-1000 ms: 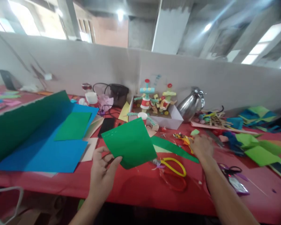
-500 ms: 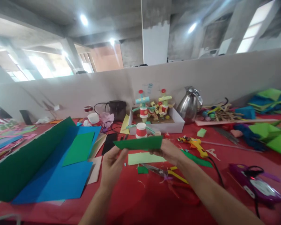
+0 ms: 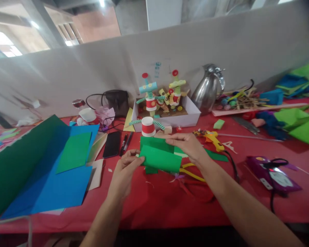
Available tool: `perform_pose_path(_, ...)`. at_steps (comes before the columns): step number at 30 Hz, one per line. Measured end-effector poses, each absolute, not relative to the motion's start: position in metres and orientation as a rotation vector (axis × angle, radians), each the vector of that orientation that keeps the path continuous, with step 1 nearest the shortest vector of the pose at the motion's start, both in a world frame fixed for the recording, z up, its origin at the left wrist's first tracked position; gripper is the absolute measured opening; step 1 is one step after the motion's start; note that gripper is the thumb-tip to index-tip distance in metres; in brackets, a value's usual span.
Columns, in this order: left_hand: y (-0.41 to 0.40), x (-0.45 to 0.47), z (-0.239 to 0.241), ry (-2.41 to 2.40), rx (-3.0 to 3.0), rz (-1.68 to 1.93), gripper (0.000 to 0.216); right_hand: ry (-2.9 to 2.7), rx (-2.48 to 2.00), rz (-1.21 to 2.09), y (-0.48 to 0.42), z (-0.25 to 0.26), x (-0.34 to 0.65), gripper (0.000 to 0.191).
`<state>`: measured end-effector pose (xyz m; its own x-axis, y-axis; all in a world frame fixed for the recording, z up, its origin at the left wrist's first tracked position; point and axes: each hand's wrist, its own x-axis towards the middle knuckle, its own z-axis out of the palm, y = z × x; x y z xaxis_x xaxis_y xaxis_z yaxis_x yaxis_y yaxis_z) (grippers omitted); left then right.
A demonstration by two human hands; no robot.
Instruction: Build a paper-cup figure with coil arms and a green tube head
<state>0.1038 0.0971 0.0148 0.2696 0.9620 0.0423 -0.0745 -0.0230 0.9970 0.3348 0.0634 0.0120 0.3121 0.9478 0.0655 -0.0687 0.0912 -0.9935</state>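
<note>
A curved piece of green paper (image 3: pixel 160 158) is held above the red tabletop, bent over with its back flap rising behind the front one. My left hand (image 3: pixel 126 168) pinches its left edge between thumb and fingers. At its upper right, my right hand (image 3: pixel 186 145) has closed its fingers on the paper's edge. Under the paper lie scissors with yellow handles (image 3: pixel 193 173), their blades hidden, and a small green scrap (image 3: pixel 151 170). Just behind it stands a red and white paper cup (image 3: pixel 148 127) with green coiled paper arms.
A white box (image 3: pixel 170 120) with paper cup figures stands at the back, beside a steel jug (image 3: pixel 207 91). To the right are a yellow glue gun (image 3: pixel 214 140) and a purple power strip (image 3: pixel 273 175). Blue card (image 3: pixel 51 188) and a phone (image 3: pixel 112 144) lie left.
The green paper, seen nearly edge-on before, now shows its curved face and back flap. My view has tilted downward, showing more of the table.
</note>
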Motion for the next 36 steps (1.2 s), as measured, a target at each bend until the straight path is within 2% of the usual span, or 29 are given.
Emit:
perform_pose_path(4,0.1,0.104,0.008,0.994,1.3,0.961,0.015,-0.996,-1.351,0.909,0.063,0.01,0.337,0.019)
perform_pose_path(7,0.103,0.099,0.004,0.979,1.289,0.87,0.01,-0.959,-1.342,1.017,0.066,0.006,0.342,0.02)
perform_pose_path(12,0.112,0.078,-0.001,0.79,1.461,0.969,0.004,-0.769,-1.166,1.241,0.071,-0.001,0.341,0.016)
perform_pose_path(16,0.121,0.056,0.016,0.606,2.015,0.991,0.019,-0.516,-1.061,1.481,0.073,-0.003,0.332,0.003)
perform_pose_path(19,0.125,0.043,0.039,0.493,2.378,0.908,0.027,-0.417,-0.949,1.614,0.071,-0.002,0.325,0.014)
perform_pose_path(22,0.126,0.036,0.056,0.502,2.534,0.873,0.025,-0.348,-0.894,1.705,0.069,-0.003,0.318,0.016)
perform_pose_path(28,0.112,0.035,0.045,0.886,2.168,1.122,0.007,-0.308,-0.899,1.808,0.067,-0.011,0.308,0.007)
perform_pose_path(36,0.085,0.058,0.017,1.209,1.523,1.179,0.018,-0.212,-1.042,1.765,0.066,-0.011,0.298,0.013)
